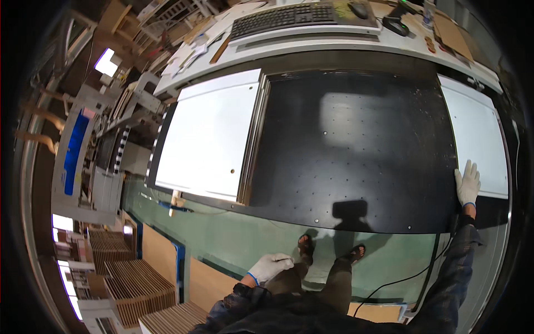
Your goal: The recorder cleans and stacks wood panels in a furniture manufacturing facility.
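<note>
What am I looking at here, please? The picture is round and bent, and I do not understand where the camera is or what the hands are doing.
The camera sits on a person's head and looks down through a very wide lens, so straight edges appear curved. Both hands wear white gloves. The right hand lies flat, fingers spread, on the near edge of a white panel at the right side of a large black work table. The left hand hangs low near the person's thigh, fingers curled, holding nothing that I can see. Another white panel lies on the left of the table. Behind the table stands a desk with a keyboard. Below you see the person's sandalled feet on a green floor.
</note>
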Demonstrator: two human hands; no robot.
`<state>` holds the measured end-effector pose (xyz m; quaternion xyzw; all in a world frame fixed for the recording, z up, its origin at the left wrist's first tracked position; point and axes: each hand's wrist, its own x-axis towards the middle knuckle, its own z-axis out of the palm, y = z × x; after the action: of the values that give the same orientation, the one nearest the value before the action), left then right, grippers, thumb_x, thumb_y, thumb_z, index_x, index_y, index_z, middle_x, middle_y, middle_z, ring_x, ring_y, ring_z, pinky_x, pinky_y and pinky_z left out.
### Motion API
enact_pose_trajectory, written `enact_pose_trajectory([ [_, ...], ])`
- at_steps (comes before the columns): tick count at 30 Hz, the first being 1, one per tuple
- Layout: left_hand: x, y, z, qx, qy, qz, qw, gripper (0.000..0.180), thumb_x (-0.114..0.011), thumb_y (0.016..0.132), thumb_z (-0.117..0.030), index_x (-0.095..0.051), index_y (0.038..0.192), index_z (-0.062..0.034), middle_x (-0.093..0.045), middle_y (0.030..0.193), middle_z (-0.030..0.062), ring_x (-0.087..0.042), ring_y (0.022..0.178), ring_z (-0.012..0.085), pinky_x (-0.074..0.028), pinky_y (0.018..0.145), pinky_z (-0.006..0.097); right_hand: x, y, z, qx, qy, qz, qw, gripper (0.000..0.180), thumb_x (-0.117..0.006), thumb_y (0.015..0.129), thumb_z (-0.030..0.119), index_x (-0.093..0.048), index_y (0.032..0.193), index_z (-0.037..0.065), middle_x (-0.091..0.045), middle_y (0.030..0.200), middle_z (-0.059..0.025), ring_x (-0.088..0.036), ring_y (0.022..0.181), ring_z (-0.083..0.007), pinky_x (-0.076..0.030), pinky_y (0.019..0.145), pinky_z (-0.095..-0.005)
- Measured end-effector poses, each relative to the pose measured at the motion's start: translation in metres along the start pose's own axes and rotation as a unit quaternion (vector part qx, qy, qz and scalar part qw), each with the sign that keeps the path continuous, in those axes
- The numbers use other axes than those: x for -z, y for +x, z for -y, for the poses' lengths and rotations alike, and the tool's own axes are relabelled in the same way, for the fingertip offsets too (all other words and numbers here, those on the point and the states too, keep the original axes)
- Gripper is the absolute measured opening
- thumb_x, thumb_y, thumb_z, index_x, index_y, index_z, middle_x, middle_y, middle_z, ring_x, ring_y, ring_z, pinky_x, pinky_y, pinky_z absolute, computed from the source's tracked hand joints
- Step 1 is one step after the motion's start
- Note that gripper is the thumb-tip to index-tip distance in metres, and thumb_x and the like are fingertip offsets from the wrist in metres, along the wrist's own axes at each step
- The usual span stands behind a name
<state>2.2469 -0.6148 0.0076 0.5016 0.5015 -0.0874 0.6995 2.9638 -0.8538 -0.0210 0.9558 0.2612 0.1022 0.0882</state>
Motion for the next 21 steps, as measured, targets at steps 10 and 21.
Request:
enact_pose_trajectory([
  [10, -0.08, 0.052, -0.076, -0.075, 0.165, 0.197, 0.964, 0.041, -0.067, 0.104, -0.031, -0.069, 0.132, -0.0009, -0.074, 0.12, 0.0091, -0.067, 0.113, 0.0165, -0.051, 0.102, 0.03, 0.09, -0.14, 0.098, -0.019, 0.082, 0.019, 0.996, 0.092, -0.067, 0.093, 0.053, -0.034, 0.16, 0.0, -0.035, 0.163, -0.0307, -0.036, 0.146, -0.0514, -0.028, 0.119, -0.0651],
  [21, -0.258, 0.104, -0.09, -0.055, -0.176, 0.284, 0.941, 0.055, -0.066, 0.103, -0.028, -0.053, 0.147, 0.0021, -0.062, 0.119, 0.0026, -0.059, 0.107, 0.0119, -0.05, 0.095, 0.028, 0.048, -0.229, -0.102, -0.223, 0.141, 0.053, 0.963, 0.065, -0.061, 0.105, 0.036, -0.047, 0.152, -0.007, -0.054, 0.15, -0.0297, -0.051, 0.14, -0.0428, -0.039, 0.118, -0.0481],
])
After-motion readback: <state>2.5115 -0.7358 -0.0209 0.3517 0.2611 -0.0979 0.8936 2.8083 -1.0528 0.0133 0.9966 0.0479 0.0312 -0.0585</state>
